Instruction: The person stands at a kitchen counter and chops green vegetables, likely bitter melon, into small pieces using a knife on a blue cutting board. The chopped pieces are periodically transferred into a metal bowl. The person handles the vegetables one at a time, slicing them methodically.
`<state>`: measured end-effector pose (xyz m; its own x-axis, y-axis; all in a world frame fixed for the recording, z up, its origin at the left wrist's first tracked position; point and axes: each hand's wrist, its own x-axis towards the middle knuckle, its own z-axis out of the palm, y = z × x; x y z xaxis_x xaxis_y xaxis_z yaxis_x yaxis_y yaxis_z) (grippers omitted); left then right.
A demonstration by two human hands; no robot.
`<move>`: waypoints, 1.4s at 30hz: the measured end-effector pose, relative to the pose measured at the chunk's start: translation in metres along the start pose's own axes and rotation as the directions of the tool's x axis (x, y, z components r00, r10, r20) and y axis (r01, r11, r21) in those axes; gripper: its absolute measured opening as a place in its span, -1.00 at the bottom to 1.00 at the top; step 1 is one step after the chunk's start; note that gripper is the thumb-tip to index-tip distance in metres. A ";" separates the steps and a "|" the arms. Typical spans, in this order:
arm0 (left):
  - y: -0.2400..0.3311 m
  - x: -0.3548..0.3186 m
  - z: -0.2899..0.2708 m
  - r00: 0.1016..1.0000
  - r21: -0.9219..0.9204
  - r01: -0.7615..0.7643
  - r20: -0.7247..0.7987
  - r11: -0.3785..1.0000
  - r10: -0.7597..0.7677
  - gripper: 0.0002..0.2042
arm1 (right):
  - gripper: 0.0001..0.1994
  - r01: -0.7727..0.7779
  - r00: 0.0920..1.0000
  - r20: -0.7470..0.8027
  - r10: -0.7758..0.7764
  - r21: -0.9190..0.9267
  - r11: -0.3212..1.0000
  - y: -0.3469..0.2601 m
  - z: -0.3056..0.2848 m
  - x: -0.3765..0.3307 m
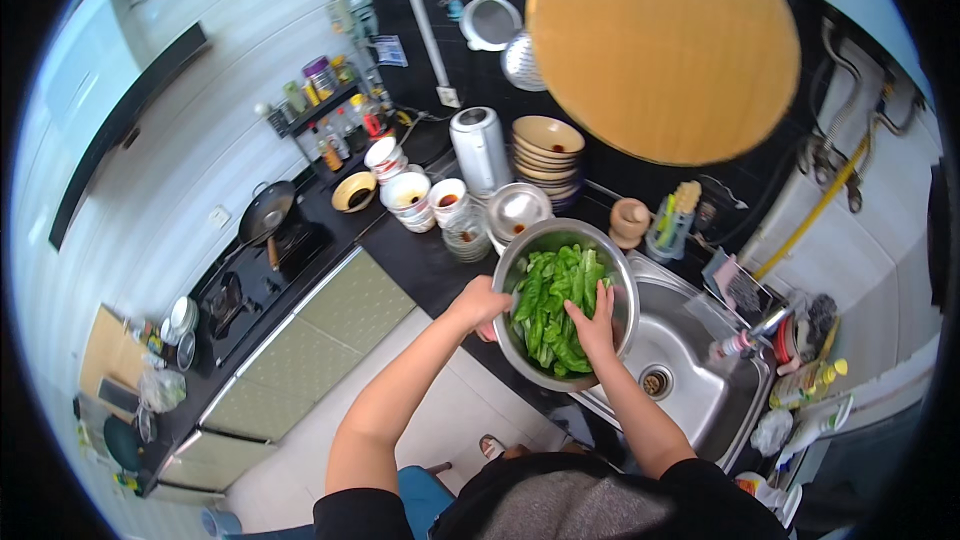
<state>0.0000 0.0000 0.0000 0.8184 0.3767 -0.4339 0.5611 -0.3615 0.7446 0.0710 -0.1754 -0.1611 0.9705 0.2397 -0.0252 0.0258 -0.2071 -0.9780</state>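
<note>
A large steel bowl (520,250) full of green leafy vegetables (552,302) sits at the left edge of the steel sink (700,380). My left hand (482,300) grips the bowl's left rim. My right hand (594,328) is inside the bowl, fingers pressed into the leaves. Whether it holds any leaf cannot be told.
Behind the bowl on the black counter stand stacked bowls (546,150), a steel kettle (480,148), cups (408,196) and a wooden mortar (630,222). A round wooden board (662,48) hangs above. A wok (266,212) sits on the stove at left. A tap (745,340) and bottles are right of the sink.
</note>
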 end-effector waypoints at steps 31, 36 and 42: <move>-0.438 -0.200 -0.130 0.463 -0.881 -0.369 -0.452 0.298 -0.762 -0.83 | -0.62 0.472 0.119 0.949 -0.291 0.204 0.858 -0.086 0.451 -0.114; -0.476 -0.211 -0.151 0.316 -0.860 -0.438 -0.420 0.262 -0.851 -0.82 | -0.64 0.444 -0.062 0.978 -0.199 0.205 0.872 -0.091 0.540 -0.139; -0.521 -0.227 -0.139 0.109 -0.812 -0.551 -0.299 0.192 -0.948 -0.82 | -0.66 0.407 -0.327 0.915 -0.236 0.362 0.838 -0.061 0.630 -0.194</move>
<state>-0.4948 0.2215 -0.2188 -0.4797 0.6385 -0.6018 -0.4435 0.4154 0.7942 -0.2702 0.3877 -0.2275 -0.5428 0.8384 0.0495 0.3303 0.2673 -0.9052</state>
